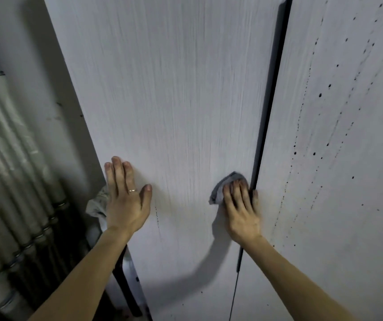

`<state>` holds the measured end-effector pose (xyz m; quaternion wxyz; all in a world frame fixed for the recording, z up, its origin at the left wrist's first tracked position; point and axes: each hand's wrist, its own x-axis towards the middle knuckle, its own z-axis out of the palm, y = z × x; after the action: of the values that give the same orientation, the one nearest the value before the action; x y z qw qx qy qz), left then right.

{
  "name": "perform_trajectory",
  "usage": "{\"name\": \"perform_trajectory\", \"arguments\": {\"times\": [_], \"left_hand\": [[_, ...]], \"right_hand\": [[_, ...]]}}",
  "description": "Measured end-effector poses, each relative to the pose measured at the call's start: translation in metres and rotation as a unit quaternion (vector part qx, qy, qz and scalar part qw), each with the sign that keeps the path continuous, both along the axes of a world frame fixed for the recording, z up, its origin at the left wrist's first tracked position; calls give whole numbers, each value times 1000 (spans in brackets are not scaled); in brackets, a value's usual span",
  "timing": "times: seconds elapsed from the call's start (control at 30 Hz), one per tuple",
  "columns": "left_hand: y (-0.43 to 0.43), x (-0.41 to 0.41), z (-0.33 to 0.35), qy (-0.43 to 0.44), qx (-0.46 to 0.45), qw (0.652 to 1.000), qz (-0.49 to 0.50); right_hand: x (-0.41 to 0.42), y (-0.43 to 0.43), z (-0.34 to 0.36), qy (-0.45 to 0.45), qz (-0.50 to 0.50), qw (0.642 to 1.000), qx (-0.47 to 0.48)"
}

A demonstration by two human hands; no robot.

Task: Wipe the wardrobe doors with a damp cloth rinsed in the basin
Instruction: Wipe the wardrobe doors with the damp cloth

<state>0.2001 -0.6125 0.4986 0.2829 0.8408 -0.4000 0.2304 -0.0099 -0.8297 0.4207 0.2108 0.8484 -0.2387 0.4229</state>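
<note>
Fingers [237, 193] of right hand [242, 212] lie straight, pinning limp, likely light grey cloth [218, 193] flat against pale wood-grain wardrobe door [174, 100]; left hand [125, 205] braces, fingers flat.

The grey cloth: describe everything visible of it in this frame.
The cloth is grey and soft-looking, crumpled into a wad. The right hand presses it with straight fingers against the left wardrobe door, close to the dark gap between the doors. Only its upper and left folds show; the rest lies under the hand. Whether it is damp cannot be told.

text: none readable | labels: none | numbers: none
</note>
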Motion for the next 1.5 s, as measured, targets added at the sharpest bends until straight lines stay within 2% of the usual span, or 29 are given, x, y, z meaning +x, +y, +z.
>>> {"name": "perform_trajectory", "arguments": {"times": [0.1, 0.2, 0.27, 0.37, 0.5, 0.6, 0.67, 0.73, 0.8, 0.87, 0.93, 1.03, 1.1, 1.17, 1.27, 1.33, 1.43, 1.5], "left_hand": [[0, 2, -3, 1, -4, 1000, 16], [-5, -2, -3, 18, -10, 999, 26], [-7, -2, -4, 29, -15, 999, 25], [-5, 2, -8, 2, -24, 1000, 14], [9, 7, -18, -9, -46, 999, 4], [25, 5, -39, 6, -71, 997, 12], [34, 5, -56, 40, -117, 992, 12], [35, 1, -61, 148, -150, 977, 16], [33, 2, -70, 236, -145, 961, 17], [30, 7, -81, 240, -158, 958, 10], [31, 14, -92, 243, -168, 955, 12], [37, 31, -114, 227, -142, 964, 10], [40, 46, -127, 232, -137, 963, 4], [41, 53, -133, 218, -161, 963, -10], [40, 55, -136, 207, -192, 959, -21], [42, 57, -144, 197, -212, 957, -29], [37, 64, -156, 183, -253, 949, -38], [37, 66, -160, 173, -260, 949, -39]], "right_hand": [[13, -1, 54, -17, 33, 999, -33], [39, -2, 146, -118, 101, 987, -41], [51, -5, 172, -167, 122, 977, -55], [61, -2, 133, -171, 135, 975, -52], [48, 16, 12, -6, 147, 988, -39], [37, 26, -16, 64, 119, 990, -24], [49, 32, 13, 36, 120, 992, -19], [71, 43, 74, -53, 129, 990, -12], [98, 51, 123, -144, 120, 982, -15], [113, 57, 123, -185, 114, 975, -36], [115, 63, 71, -119, 148, 980, -66], [105, 71, -39, 76, 197, 971, -114], [104, 71, -71, 137, 200, 960, -142], [117, 72, -51, 97, 193, 965, -148], [141, 83, 34, -65, 158, 976, -138], [156, 91, 81, -141, 129, 973, -129], [170, 102, 81, -156, 127, 971, -133], [169, 107, 23, -84, 155, 970, -166]]}}
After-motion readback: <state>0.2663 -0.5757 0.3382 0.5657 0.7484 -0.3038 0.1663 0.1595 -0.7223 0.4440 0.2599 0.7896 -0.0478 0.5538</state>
